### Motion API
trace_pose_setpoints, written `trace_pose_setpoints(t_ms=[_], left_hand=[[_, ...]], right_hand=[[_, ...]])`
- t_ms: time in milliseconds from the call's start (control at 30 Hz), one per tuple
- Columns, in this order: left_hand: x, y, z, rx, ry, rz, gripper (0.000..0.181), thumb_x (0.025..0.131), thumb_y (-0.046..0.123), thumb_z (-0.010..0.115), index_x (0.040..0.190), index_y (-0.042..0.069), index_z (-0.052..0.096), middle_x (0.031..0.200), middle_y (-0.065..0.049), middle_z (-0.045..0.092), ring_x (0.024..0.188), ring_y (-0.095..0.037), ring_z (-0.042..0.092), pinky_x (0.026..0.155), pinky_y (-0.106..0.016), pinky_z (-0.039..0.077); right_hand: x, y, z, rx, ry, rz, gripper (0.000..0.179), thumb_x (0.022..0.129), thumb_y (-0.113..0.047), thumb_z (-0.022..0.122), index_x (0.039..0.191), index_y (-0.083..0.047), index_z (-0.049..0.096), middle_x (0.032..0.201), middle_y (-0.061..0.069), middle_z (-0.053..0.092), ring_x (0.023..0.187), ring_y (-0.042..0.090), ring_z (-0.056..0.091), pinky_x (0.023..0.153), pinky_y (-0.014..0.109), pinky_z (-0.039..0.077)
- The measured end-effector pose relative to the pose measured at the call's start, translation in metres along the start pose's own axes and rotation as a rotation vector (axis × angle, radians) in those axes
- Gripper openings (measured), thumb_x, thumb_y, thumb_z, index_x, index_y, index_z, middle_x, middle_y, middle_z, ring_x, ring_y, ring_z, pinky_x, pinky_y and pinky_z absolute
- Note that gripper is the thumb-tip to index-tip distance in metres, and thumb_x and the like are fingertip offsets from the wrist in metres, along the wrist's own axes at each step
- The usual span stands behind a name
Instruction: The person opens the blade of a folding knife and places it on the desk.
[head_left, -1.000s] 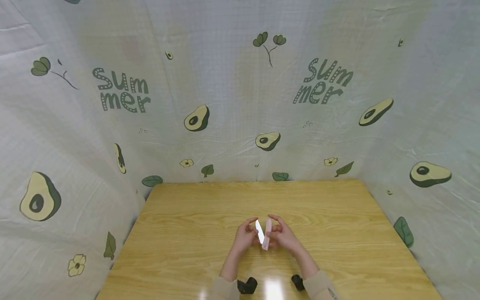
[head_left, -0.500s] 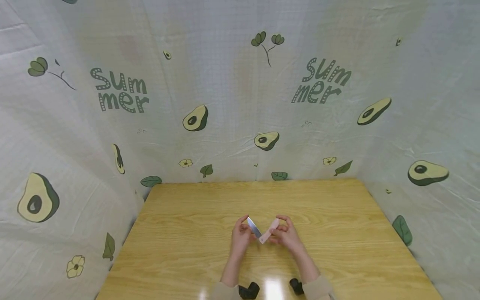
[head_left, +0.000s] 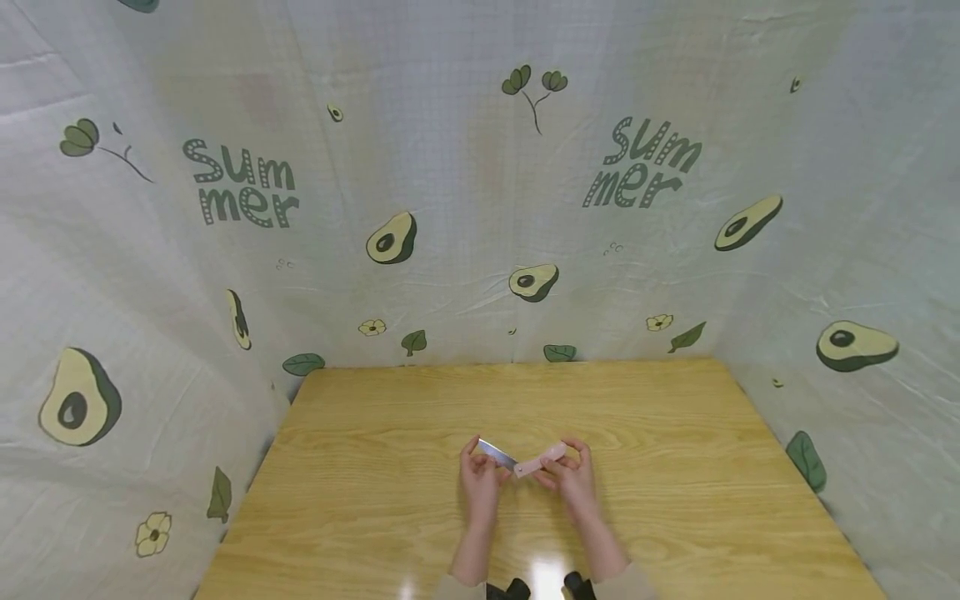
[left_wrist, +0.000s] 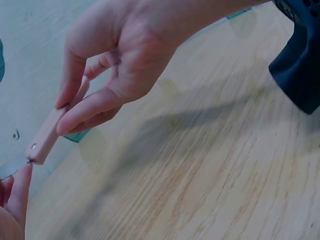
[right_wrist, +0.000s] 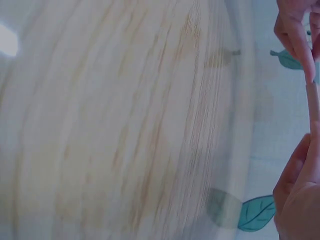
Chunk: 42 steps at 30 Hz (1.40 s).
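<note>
The folding knife [head_left: 519,470] is partly unfolded, held above the tabletop [head_left: 375,500], about midway between its left and right edges. The left hand [head_left: 481,486] pinches the blade [head_left: 498,455] with its fingers, and the right hand [head_left: 576,482] has its fingers clamped on the pink handle [head_left: 535,463].

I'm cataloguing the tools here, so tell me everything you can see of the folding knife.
The folding knife has a pale pink, smooth-looking handle, perhaps plastic, with a small round pin near the joint, and a shiny, metal-looking blade. It is partly unfolded: blade and handle form a wide V opening away from the person. It is held up over the wooden table, the left hand holding the blade, the right hand gripping the handle. Any lettering is too small to tell.
</note>
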<state>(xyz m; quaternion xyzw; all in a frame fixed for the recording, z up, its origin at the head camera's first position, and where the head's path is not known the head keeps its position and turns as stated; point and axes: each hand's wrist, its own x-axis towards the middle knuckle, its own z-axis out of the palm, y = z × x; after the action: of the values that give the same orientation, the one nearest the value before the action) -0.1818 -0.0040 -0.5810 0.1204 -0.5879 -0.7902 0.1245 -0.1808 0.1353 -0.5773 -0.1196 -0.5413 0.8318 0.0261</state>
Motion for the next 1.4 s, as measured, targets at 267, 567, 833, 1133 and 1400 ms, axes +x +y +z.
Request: trace_pose_setpoints(t_ms=[267, 567, 833, 1133, 1400], left_hand=[[-0.011, -0.004, 0.010, -0.171, 0.122, 0.012, 0.047, 0.094, -0.011, 0.044, 0.140, -0.006, 0.032, 0.099, -0.015, 0.043, 0.086, -0.019, 0.056, 0.074, -0.034, 0.062], [-0.018, -0.005, 0.019, -0.236, 0.207, 0.014, 0.047, 0.095, -0.013, 0.041, 0.139, -0.006, 0.028, 0.102, -0.019, 0.040, 0.088, -0.021, 0.055, 0.079, -0.038, 0.061], [-0.023, -0.005, 0.021, -0.262, 0.223, -0.018, 0.047, 0.095, -0.012, 0.042, 0.140, -0.005, 0.027, 0.105, -0.022, 0.041, 0.092, -0.028, 0.055, 0.085, -0.043, 0.058], [-0.022, -0.003, 0.022, -0.273, 0.209, -0.029, 0.049, 0.098, -0.007, 0.043, 0.143, -0.003, 0.022, 0.108, -0.021, 0.040, 0.095, -0.026, 0.056, 0.088, -0.041, 0.057], [-0.020, -0.007, 0.018, -0.318, 0.205, -0.006, 0.049, 0.096, -0.011, 0.044, 0.140, -0.006, 0.023, 0.101, -0.016, 0.043, 0.086, -0.018, 0.057, 0.082, -0.038, 0.060]], right_hand=[[-0.006, 0.003, 0.008, 0.072, 0.079, 0.002, 0.055, 0.093, 0.015, 0.048, 0.136, 0.002, 0.015, 0.097, 0.013, 0.054, 0.080, 0.014, 0.066, 0.080, 0.032, 0.060], [-0.010, 0.008, 0.012, 0.186, 0.141, -0.028, 0.052, 0.092, 0.016, 0.047, 0.129, -0.003, 0.017, 0.094, 0.008, 0.055, 0.077, 0.013, 0.067, 0.079, 0.032, 0.060], [-0.013, 0.012, 0.016, 0.222, 0.214, -0.037, 0.051, 0.094, 0.015, 0.046, 0.130, -0.003, 0.016, 0.100, 0.009, 0.049, 0.081, 0.011, 0.064, 0.081, 0.032, 0.059], [-0.016, 0.013, 0.019, 0.270, 0.245, -0.049, 0.050, 0.094, 0.014, 0.047, 0.128, -0.005, 0.016, 0.098, 0.009, 0.050, 0.079, 0.012, 0.064, 0.081, 0.032, 0.059], [-0.007, 0.013, 0.008, 0.138, 0.202, -0.055, 0.048, 0.092, 0.014, 0.052, 0.127, 0.003, 0.021, 0.098, 0.011, 0.051, 0.078, 0.011, 0.065, 0.079, 0.028, 0.060]])
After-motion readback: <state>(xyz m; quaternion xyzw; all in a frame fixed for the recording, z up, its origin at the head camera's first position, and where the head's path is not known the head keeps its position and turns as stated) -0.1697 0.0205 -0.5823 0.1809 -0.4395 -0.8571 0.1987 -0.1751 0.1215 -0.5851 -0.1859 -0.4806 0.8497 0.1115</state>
